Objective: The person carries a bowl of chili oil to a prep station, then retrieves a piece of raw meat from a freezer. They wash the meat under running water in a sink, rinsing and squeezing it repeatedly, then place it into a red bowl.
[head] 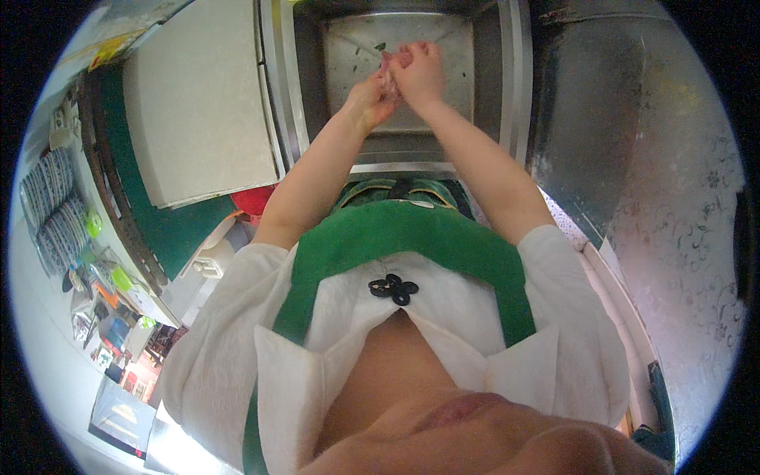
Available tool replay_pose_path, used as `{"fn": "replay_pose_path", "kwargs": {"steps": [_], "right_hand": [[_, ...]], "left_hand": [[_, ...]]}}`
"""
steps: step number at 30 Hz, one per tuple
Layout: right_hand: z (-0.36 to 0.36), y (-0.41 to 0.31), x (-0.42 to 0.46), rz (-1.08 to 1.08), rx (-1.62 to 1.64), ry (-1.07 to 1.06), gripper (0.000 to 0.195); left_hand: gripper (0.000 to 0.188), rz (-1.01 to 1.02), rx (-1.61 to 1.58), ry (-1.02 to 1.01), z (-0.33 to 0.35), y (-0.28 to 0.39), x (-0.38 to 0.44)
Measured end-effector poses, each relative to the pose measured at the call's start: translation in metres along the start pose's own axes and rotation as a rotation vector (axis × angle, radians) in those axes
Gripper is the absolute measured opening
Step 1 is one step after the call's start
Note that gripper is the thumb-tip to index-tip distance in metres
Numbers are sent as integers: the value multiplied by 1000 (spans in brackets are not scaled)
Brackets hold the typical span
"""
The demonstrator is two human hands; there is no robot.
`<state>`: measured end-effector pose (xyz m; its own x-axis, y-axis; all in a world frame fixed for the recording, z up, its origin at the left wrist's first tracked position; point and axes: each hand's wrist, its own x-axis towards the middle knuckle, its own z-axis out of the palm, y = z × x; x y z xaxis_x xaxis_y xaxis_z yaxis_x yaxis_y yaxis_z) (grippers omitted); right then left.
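Both of my hands meet over a stainless steel sink (409,119), near the top of the head view. My left hand (375,98) is turned partly palm up, its fingers against the other hand. My right hand (423,72) lies curled over it, fingers bent. Between the palms something pinkish or wet shows; whether it is a separate thing or only skin I cannot tell. A small dark green leaf scrap (380,46) lies on the sink's bottom just beyond my hands, with several tiny dark bits around. A green apron (409,231) covers my front.
A pale board or lid (202,107) lies left of the sink over a green surface (172,243). Beside it is a red object (252,199). A worn metal surface (582,119) adjoins the sink's right side. Striped stacked items (53,202) stand at the far left.
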<state>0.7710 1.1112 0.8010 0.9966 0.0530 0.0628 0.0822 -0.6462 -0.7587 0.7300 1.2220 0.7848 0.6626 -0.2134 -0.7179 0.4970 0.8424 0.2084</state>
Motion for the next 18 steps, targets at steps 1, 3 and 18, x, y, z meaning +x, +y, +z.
{"fn": "replay_pose_path", "kwargs": {"steps": [1,3,18], "right_hand": [[-1,-8,-2,-109,8,-27,27],[-3,-40,-27,-337,29,-102,26],[-8,-66,-54,-290,124,-102,23]], "left_hand": [[35,6,-1,2,-10,3,10],[30,-48,-172,-488,-60,13,36],[26,-18,-100,-177,-65,16,34]]}}
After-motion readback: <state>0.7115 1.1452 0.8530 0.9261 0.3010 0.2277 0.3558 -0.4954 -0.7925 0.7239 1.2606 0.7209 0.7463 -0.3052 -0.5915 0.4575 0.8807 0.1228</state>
